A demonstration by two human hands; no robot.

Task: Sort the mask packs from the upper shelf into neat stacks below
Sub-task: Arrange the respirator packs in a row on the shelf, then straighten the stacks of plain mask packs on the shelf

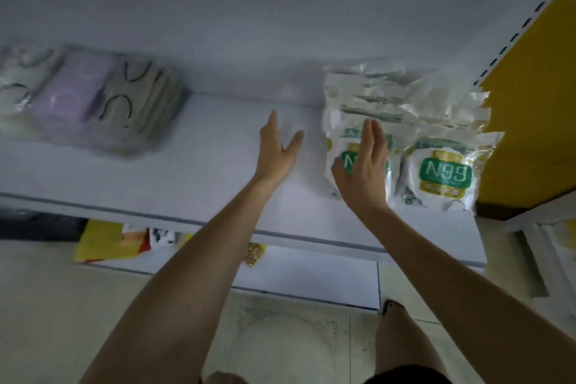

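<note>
N95 packs (444,171): likely light, crinkly, slippery film; grip stack by its sides. Right hand (364,168) flat, fingers straight, against them; left hand (277,150) spread, empty, just left.

My right hand (366,171) covers most of the label of the left N95 pack (336,143). The mask packs (93,97) at far left are blurred and cut by the edge; I cannot read their print.
</note>
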